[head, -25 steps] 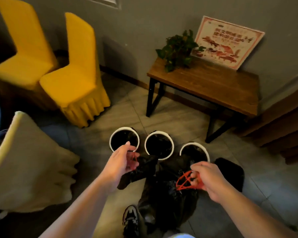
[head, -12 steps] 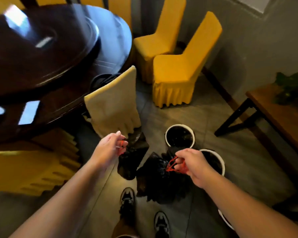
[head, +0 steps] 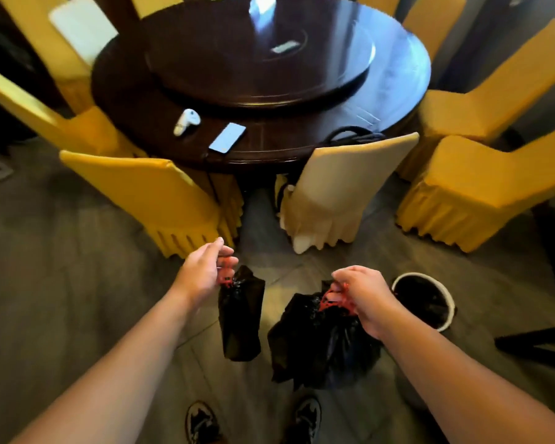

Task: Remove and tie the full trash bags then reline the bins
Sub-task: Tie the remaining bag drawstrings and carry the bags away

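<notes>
Trash bags are both off the floor right now, one per hand, hanging in front of the person's shoes [head: 202,421]. The left hand [head: 205,270] has its grip closed on the red drawstring [head: 226,278] of the smaller black bag [head: 240,315], which hangs straight down, slim and pretty flat. Looks like there's hardly anything in it, so I'd guess it's light and will swing around easily. The right hand [head: 362,293] is fisted around a bunch of red drawstring loops [head: 329,301] at the neck of the bigger bag [head: 324,341]. That one is lumpy and bulges out to the sides, so probably more weight in there, and the film is thin, shiny and crinkly.

Handling-wise, both are soft and floppy with no shape of their own, so the drawstring at the cinched neck is really the only sane place to hold. Grab the plastic body and it'll likely slip or stretch, maybe tear if something pointy is inside. Can't tell from here whether either neck is properly knotted or just pulled tight.

A white-rimmed bin [head: 425,302] sits on the floor just right of the right hand. Its inside is dark, so it may already have a fresh liner, but I can't say for sure.

Beyond the hands there's a round dark table [head: 382,100] with a phone [head: 227,137] and a white controller [head: 186,121] on it, with yellow-covered chairs [head: 154,190] around it.
</notes>
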The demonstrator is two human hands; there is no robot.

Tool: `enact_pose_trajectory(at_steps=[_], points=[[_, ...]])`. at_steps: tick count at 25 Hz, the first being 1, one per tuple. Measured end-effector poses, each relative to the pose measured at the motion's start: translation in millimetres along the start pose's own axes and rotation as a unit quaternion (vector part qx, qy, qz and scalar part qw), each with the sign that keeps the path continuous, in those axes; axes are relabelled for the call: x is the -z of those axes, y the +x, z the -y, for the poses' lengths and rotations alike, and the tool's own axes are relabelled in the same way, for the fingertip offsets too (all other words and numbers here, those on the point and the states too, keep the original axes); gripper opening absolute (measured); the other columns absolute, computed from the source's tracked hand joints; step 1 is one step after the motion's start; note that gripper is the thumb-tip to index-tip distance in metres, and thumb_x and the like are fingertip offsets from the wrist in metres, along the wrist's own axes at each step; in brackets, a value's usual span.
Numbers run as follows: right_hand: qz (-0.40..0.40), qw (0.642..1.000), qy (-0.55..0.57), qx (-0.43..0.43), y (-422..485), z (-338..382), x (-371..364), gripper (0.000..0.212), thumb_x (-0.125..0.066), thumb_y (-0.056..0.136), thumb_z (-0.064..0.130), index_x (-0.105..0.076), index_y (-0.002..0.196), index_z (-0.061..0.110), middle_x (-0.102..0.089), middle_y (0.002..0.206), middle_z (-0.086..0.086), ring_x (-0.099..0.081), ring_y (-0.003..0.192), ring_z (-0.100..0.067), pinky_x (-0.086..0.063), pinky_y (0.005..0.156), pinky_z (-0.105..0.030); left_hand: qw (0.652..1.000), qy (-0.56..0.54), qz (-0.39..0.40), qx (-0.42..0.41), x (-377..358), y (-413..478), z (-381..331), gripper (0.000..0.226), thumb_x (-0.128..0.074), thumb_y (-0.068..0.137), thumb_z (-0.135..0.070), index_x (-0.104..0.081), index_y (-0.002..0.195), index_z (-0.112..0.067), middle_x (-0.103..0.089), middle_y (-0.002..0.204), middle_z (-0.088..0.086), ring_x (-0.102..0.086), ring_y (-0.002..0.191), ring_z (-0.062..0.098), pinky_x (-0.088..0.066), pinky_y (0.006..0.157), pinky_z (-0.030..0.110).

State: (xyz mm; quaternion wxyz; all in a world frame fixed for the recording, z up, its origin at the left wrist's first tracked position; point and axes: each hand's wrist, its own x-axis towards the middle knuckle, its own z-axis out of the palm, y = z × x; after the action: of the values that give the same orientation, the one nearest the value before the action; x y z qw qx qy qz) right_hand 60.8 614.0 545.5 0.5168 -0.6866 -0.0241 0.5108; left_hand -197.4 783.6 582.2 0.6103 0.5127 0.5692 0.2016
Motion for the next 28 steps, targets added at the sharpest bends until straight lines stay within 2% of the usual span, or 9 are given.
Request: enact_pose_trajectory(at_steps=[3, 6, 9, 13, 15, 18, 20, 24, 28], points=[[0.028, 0.999, -0.040, -0.005, -4.8, -12.7, -50.6, 0.010, -0.069, 0.085, 0.013, -0.074, 0.091, 0.008, -0.070, 0.071, -0.010, -0.073, 0.065, -0.028, -0.053, 0.049, -0.027, 0.999, -0.010, -0.048, -0.002, 60.3, -18.2, 29.1, 0.011, -0.063, 0.102, -0.017, -0.073, 0.100, -0.016, -0.079, 0.100, 0.010, -0.070, 0.084, 0.023, -0.058, 0.086, 0.043], [0.051, 0.995, -0.091, 0.003, -14.9, -27.2, -105.0, 0.012, -0.067, 0.087, 0.010, -0.074, 0.095, 0.007, -0.071, 0.071, -0.008, -0.074, 0.067, -0.028, -0.051, 0.047, -0.024, 0.996, -0.023, -0.085, 0.012, 120.8, -39.7, 61.3, 0.021, -0.058, 0.101, -0.003, -0.073, 0.101, -0.018, -0.079, 0.101, 0.008, -0.070, 0.083, 0.020, -0.059, 0.082, 0.039], [0.080, 0.987, -0.140, -0.004, -25.6, -37.6, -167.3, 0.013, -0.069, 0.084, 0.006, -0.077, 0.093, 0.008, -0.073, 0.077, -0.013, -0.076, 0.070, -0.029, -0.055, 0.051, -0.029, 0.989, -0.062, -0.128, 0.028, 185.7, -60.2, 90.7, 0.025, -0.053, 0.102, -0.004, -0.073, 0.103, -0.018, -0.079, 0.100, 0.006, -0.070, 0.083, 0.018, -0.059, 0.079, 0.037], [0.110, 0.979, -0.169, 0.000, -40.6, -56.6, -249.8, 0.017, -0.067, 0.086, 0.003, -0.075, 0.101, 0.005, -0.072, 0.076, -0.014, -0.073, 0.066, -0.028, -0.055, 0.051, -0.030, 0.978, -0.118, -0.168, 0.027, 258.8, -77.3, 118.4, 0.025, -0.048, 0.102, -0.006, -0.072, 0.101, -0.013, -0.078, 0.102, 0.015, -0.068, 0.077, 0.017, -0.054, 0.071, 0.034], [0.121, 0.974, -0.189, 0.007, -47.7, -71.7, -295.6, 0.016, -0.065, 0.086, 0.002, -0.074, 0.100, 0.004, -0.074, 0.078, -0.015, -0.074, 0.068, -0.030, -0.056, 0.052, -0.031, 0.966, -0.181, -0.183, 0.037, 297.6, -84.3, 130.3, 0.030, -0.045, 0.107, -0.020, -0.072, 0.099, -0.013, -0.079, 0.099, 0.015, -0.067, 0.074, 0.019, -0.050, 0.070, 0.034], [0.144, 0.960, -0.239, 0.021, -60.9, -93.8, -366.4, 0.019, -0.061, 0.083, -0.003, -0.076, 0.092, 0.005, -0.076, 0.078, -0.013, -0.077, 0.070, -0.031, -0.057, 0.054, -0.031, 0.941, -0.265, -0.199, 0.063, 357.5, -93.5, 150.4, 0.051, -0.036, 0.109, -0.050, -0.072, 0.100, -0.016, -0.078, 0.092, 0.007, -0.067, 0.072, 0.017, -0.049, 0.072, 0.035], [0.162, 0.947, -0.275, 0.040, -68.4, -103.1, -410.3, 0.018, -0.059, 0.085, -0.002, -0.075, 0.091, 0.005, -0.077, 0.077, -0.013, -0.078, 0.070, -0.031, -0.056, 0.050, -0.029, 0.935, -0.277, -0.211, 0.072, 393.2, -97.7, 163.6, 0.056, -0.033, 0.108, -0.058, -0.072, 0.101, -0.017, -0.078, 0.093, 0.005, -0.068, 0.075, 0.016, -0.051, 0.076, 0.036], [0.213, 0.923, -0.316, 0.060, -76.7, -112.5, -495.4, 0.017, -0.060, 0.084, 0.001, -0.075, 0.091, 0.007, -0.077, 0.079, -0.011, -0.076, 0.071, -0.028, -0.056, 0.057, -0.032, 0.920, -0.278, -0.264, 0.076, 456.1, -101.5, 183.3, 0.050, -0.038, 0.109, -0.053, -0.072, 0.101, -0.017, -0.078, 0.088, 0.003, -0.068, 0.069, 0.013, -0.050, 0.075, 0.035], [0.260, 0.906, -0.329, 0.057, -73.6, -118.9, -583.1, 0.017, -0.067, 0.071, 0.003, -0.076, 0.085, 0.007, -0.073, 0.076, -0.014, -0.073, 0.072, -0.035, -0.053, 0.069, -0.042, 0.901, -0.252, -0.345, 0.082, 517.8, -101.7, 199.0, 0.024, -0.055, 0.106, -0.030, -0.073, 0.098, -0.015, -0.079, 0.099, 0.012, -0.067, 0.069, 0.013, -0.050, 0.073, 0.031]])
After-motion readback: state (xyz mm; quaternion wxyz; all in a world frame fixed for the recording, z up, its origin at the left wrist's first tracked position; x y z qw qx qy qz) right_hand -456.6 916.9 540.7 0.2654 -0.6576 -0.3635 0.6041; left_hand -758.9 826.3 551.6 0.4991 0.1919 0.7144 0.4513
